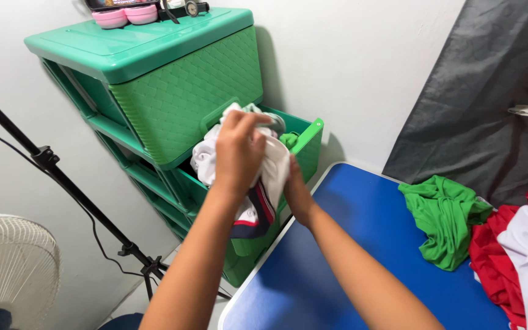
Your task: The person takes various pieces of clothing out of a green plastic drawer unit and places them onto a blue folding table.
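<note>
Both of my hands hold a folded white garment (270, 177) with red and dark blue trim over the open second drawer (305, 139) of a green plastic drawer unit (184, 91). My left hand (238, 153) grips the garment from above, fingers curled over its top. Underneath and to the right, my right hand (296, 190) supports it, partly hidden by the cloth. Other white and green clothes lie inside the drawer.
A blue table (349, 244) carries a crumpled green shirt (444, 217) and a red and white garment (520, 244). A black stand (62, 183) and a white fan (10, 263) are at left. A dark grey cloth (490, 91) hangs on the wall.
</note>
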